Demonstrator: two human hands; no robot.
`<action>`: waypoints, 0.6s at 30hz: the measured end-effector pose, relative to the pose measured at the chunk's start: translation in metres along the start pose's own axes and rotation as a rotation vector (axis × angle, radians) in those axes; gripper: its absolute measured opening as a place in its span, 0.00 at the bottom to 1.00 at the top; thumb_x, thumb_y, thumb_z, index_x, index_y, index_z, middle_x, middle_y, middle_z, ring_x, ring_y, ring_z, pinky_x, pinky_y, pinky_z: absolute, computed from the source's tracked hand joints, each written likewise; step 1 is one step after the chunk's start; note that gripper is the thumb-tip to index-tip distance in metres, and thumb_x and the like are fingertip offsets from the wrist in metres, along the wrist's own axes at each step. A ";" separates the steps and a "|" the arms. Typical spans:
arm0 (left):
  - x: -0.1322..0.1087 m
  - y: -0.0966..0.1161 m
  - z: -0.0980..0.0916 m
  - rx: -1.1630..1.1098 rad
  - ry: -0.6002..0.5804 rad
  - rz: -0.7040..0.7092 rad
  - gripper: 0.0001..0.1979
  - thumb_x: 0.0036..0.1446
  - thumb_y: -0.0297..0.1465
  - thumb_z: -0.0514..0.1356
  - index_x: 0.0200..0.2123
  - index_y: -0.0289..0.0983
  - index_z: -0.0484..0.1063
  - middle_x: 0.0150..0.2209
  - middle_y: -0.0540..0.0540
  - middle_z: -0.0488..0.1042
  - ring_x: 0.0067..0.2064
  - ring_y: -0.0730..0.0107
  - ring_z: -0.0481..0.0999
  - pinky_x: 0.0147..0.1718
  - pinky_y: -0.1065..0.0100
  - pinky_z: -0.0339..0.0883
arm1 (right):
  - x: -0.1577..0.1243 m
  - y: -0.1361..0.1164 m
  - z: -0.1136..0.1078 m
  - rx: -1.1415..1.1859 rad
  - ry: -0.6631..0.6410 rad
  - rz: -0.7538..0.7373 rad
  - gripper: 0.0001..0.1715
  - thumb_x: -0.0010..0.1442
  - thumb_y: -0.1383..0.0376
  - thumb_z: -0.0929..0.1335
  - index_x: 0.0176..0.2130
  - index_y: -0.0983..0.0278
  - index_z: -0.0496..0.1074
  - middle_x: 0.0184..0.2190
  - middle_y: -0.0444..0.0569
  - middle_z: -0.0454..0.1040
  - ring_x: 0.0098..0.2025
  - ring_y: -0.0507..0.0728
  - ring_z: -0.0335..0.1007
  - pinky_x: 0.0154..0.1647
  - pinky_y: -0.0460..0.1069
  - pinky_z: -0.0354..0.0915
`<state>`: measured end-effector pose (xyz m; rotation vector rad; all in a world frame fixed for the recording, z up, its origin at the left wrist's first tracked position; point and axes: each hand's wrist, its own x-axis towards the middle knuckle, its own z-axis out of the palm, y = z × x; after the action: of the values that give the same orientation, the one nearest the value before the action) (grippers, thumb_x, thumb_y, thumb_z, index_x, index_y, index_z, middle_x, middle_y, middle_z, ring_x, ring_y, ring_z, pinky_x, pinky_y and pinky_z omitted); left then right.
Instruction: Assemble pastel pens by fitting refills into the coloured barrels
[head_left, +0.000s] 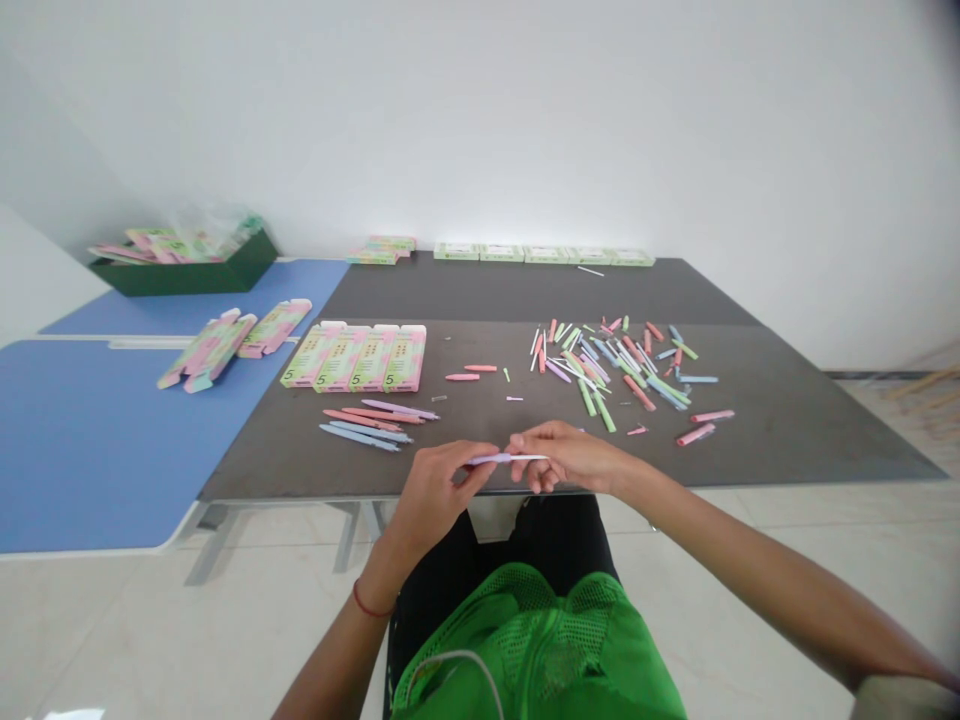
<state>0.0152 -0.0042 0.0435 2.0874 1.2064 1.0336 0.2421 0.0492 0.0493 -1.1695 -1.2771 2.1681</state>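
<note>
My left hand (448, 476) pinches a lilac pen barrel (486, 460) just above the table's front edge. A thin white pen refill (531, 457) sticks out from the barrel's right end. My right hand (574, 456) is closed loosely around that refill, fingertips close to where it meets the barrel; their exact contact is partly hidden. Left of my hands lie several assembled pens (367, 424) in lilac, red and blue. Beyond my hands are two pink barrel pieces (472, 373), a small green part (506, 375) and a small lilac part (514, 399).
A loose heap of coloured pen parts (611, 365) and white refills spreads over the right of the dark table (480, 300). Printed boxes (352, 358) stand in a row at left, with more boxes (544, 254) along the back. Flat cartons (225, 345) and a green bin (187, 278) occupy the blue table.
</note>
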 end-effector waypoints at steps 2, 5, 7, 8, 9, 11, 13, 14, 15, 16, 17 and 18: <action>0.000 -0.004 0.000 0.012 0.015 -0.008 0.06 0.66 0.30 0.64 0.44 0.40 0.81 0.42 0.46 0.85 0.41 0.65 0.84 0.45 0.68 0.74 | -0.001 0.000 -0.007 -0.052 0.004 -0.043 0.26 0.52 0.51 0.80 0.40 0.69 0.82 0.30 0.51 0.83 0.23 0.48 0.73 0.21 0.41 0.66; 0.001 -0.007 -0.002 0.011 0.028 0.005 0.07 0.65 0.31 0.65 0.45 0.40 0.81 0.42 0.47 0.85 0.41 0.65 0.84 0.46 0.67 0.75 | 0.001 0.003 -0.014 -0.081 0.051 -0.098 0.27 0.49 0.52 0.82 0.39 0.69 0.83 0.29 0.51 0.83 0.22 0.48 0.72 0.21 0.41 0.65; 0.001 -0.008 -0.005 0.004 0.051 0.003 0.07 0.65 0.31 0.65 0.45 0.40 0.82 0.42 0.47 0.85 0.42 0.66 0.84 0.46 0.68 0.75 | 0.002 0.005 -0.017 -0.078 0.072 -0.129 0.26 0.49 0.51 0.81 0.39 0.69 0.83 0.29 0.51 0.83 0.22 0.48 0.72 0.20 0.41 0.64; 0.001 -0.009 -0.007 -0.003 0.066 -0.005 0.06 0.65 0.31 0.65 0.44 0.39 0.82 0.42 0.47 0.85 0.41 0.66 0.84 0.46 0.68 0.75 | 0.002 0.006 -0.018 -0.075 0.079 -0.142 0.26 0.50 0.51 0.81 0.39 0.69 0.83 0.28 0.51 0.83 0.22 0.48 0.72 0.20 0.41 0.63; 0.001 -0.010 -0.008 -0.013 0.082 -0.016 0.06 0.64 0.30 0.66 0.44 0.39 0.82 0.41 0.47 0.85 0.40 0.67 0.84 0.45 0.69 0.75 | 0.002 0.007 -0.020 -0.071 0.087 -0.150 0.25 0.50 0.51 0.81 0.38 0.69 0.82 0.28 0.50 0.83 0.22 0.48 0.72 0.20 0.41 0.62; 0.001 -0.011 -0.012 -0.034 0.105 -0.040 0.06 0.63 0.30 0.66 0.43 0.39 0.82 0.40 0.48 0.85 0.39 0.68 0.83 0.43 0.70 0.75 | 0.002 0.007 -0.022 -0.060 0.100 -0.153 0.25 0.49 0.52 0.81 0.37 0.69 0.82 0.27 0.50 0.82 0.22 0.48 0.72 0.19 0.41 0.60; 0.001 -0.014 -0.014 -0.055 0.111 -0.061 0.06 0.63 0.30 0.67 0.43 0.39 0.82 0.39 0.48 0.85 0.38 0.68 0.83 0.42 0.71 0.75 | 0.001 0.008 -0.024 -0.045 0.104 -0.149 0.24 0.49 0.52 0.81 0.37 0.69 0.81 0.27 0.50 0.82 0.22 0.48 0.72 0.19 0.41 0.59; 0.001 -0.015 -0.014 -0.061 0.108 -0.070 0.06 0.63 0.30 0.67 0.43 0.39 0.82 0.39 0.49 0.85 0.38 0.68 0.83 0.41 0.71 0.75 | 0.001 0.008 -0.024 -0.037 0.102 -0.147 0.24 0.49 0.52 0.81 0.37 0.69 0.81 0.27 0.49 0.82 0.22 0.48 0.72 0.19 0.41 0.59; 0.001 -0.016 -0.014 -0.060 0.100 -0.077 0.06 0.63 0.31 0.66 0.43 0.39 0.81 0.39 0.49 0.85 0.38 0.68 0.83 0.42 0.70 0.74 | 0.001 0.008 -0.025 -0.029 0.099 -0.147 0.24 0.49 0.52 0.81 0.37 0.69 0.81 0.26 0.49 0.82 0.22 0.48 0.72 0.19 0.41 0.59; 0.002 -0.018 -0.013 -0.048 0.089 -0.082 0.06 0.64 0.31 0.66 0.44 0.39 0.81 0.40 0.48 0.84 0.39 0.68 0.83 0.42 0.70 0.74 | 0.000 0.009 -0.024 -0.021 0.095 -0.147 0.24 0.49 0.52 0.81 0.37 0.68 0.81 0.26 0.49 0.81 0.22 0.48 0.72 0.19 0.41 0.59; 0.002 -0.021 -0.011 -0.021 0.076 -0.085 0.06 0.64 0.30 0.66 0.44 0.39 0.81 0.40 0.48 0.84 0.40 0.67 0.83 0.43 0.69 0.74 | 0.000 0.008 -0.024 -0.012 0.093 -0.149 0.24 0.49 0.53 0.81 0.37 0.68 0.81 0.26 0.48 0.81 0.22 0.48 0.72 0.20 0.41 0.59; 0.003 -0.023 -0.009 0.023 0.062 -0.086 0.06 0.64 0.30 0.66 0.43 0.39 0.80 0.41 0.48 0.84 0.40 0.66 0.83 0.44 0.68 0.73 | -0.001 0.008 -0.025 -0.001 0.093 -0.149 0.24 0.49 0.53 0.82 0.37 0.68 0.81 0.26 0.48 0.81 0.22 0.48 0.72 0.20 0.41 0.60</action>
<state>-0.0025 0.0096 0.0325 2.0154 1.3321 1.0572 0.2633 0.0576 0.0366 -1.1238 -1.2827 1.9842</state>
